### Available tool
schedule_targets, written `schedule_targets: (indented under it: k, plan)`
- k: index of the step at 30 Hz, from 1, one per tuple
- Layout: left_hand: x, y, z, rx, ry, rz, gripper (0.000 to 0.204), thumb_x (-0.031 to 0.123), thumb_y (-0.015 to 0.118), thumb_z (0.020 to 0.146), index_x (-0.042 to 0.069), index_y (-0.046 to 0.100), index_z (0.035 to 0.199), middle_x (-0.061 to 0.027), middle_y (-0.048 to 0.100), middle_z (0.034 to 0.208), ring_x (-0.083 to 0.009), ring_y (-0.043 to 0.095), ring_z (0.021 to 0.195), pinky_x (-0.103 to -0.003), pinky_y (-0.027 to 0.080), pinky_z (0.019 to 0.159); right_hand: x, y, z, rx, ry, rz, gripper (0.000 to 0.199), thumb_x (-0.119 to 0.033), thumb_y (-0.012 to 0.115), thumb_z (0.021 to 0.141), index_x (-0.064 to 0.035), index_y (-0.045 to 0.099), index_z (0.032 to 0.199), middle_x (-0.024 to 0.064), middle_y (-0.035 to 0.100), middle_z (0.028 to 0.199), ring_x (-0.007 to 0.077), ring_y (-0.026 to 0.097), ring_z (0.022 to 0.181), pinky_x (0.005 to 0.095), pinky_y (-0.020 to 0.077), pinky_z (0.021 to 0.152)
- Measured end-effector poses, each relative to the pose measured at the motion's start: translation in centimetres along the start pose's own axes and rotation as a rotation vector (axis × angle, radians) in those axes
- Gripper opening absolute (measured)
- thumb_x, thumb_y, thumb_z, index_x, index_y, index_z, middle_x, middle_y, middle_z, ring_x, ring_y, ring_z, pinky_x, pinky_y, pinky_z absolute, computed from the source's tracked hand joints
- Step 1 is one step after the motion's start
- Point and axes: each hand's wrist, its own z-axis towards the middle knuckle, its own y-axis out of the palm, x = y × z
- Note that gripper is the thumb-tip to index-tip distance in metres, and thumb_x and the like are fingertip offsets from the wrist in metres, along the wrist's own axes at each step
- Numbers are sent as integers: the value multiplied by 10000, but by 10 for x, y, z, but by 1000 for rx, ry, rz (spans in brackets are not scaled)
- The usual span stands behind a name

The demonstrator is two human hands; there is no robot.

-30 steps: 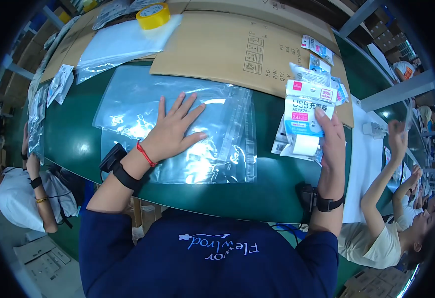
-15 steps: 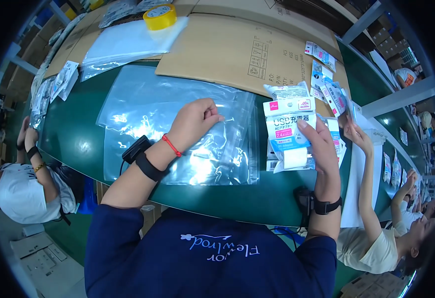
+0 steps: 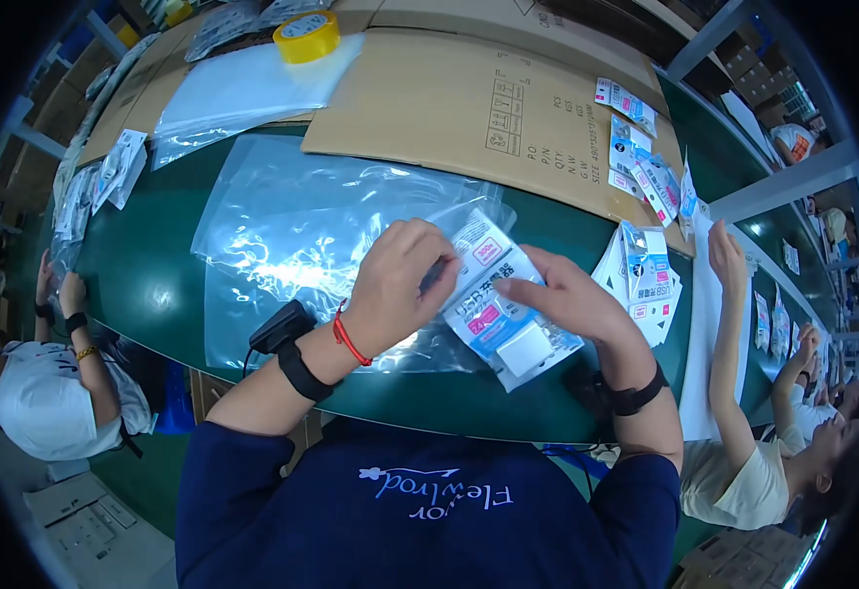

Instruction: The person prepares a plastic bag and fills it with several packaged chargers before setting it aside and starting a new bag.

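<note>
A white, blue and pink charger packet (image 3: 493, 329) is tilted over the right part of the clear plastic bags (image 3: 292, 226). My right hand (image 3: 572, 294) holds its right side, thumb lying across the front. At the packet's upper left edge my left hand (image 3: 405, 280) is closed, fingers curled in; its fingertips partly hide behind the knuckles. A white block shows through the packet's lower window. To the right of my right hand lies a small pile of similar charger packets (image 3: 650, 270) on the green table (image 3: 145, 255).
Flattened cardboard (image 3: 419, 98) covers the far side, with more packets (image 3: 645, 172) at its right end. Yellow tape (image 3: 307, 37) sits on a stack of clear bags (image 3: 253, 93). A co-worker's hand (image 3: 728, 255) reaches in at right; another person (image 3: 56, 393) works at left.
My right hand has brought the charger packet left and turned it, away from the pile. My left hand has moved slightly right and down to meet the packet's edge.
</note>
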Motion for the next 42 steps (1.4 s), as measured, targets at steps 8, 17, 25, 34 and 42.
schedule_targets:
  k: [8, 17, 25, 34, 42]
  plan:
    - [5, -2, -1, -7, 44, 25, 131, 56, 678, 746, 44, 565, 811, -97, 568, 981, -292, 558, 906, -392, 427, 788, -9, 8, -15, -121, 20, -93, 360, -217, 618, 883, 14, 550, 1150, 72, 649, 993, 113, 587, 908, 267, 466, 812]
    - [4, 2, -6, -51, 42, -53, 116, 37, 654, 767, 65, 579, 851, -104, 589, 1142, -321, 529, 1153, -437, 355, 984, 1, 13, -10, 46, 51, 161, 369, -214, 620, 883, 12, 540, 1164, 77, 640, 1011, 99, 575, 928, 251, 461, 808]
    - [13, -2, -9, -124, -11, -167, 84, 97, 645, 807, 73, 582, 858, -90, 583, 1203, -298, 463, 1260, -507, 240, 1082, 5, 26, -1, 163, -35, 125, 379, -195, 604, 892, -2, 519, 1207, 82, 598, 1097, 113, 551, 976, 259, 448, 834]
    - [20, 6, -13, -149, 61, -201, 56, 99, 627, 844, 92, 580, 876, -81, 594, 1229, -299, 452, 1274, -518, 142, 1119, 20, 32, 2, 74, -204, -14, 402, -152, 600, 871, -15, 489, 1232, 70, 582, 1087, 141, 551, 973, 277, 452, 838]
    - [34, -1, -13, -185, 99, -292, 72, 114, 618, 860, 87, 562, 896, -93, 588, 1239, -296, 450, 1276, -525, 120, 1123, 19, 38, 5, 184, -234, 109, 380, -101, 541, 870, -10, 482, 1234, 78, 583, 1087, 154, 546, 995, 296, 442, 870]
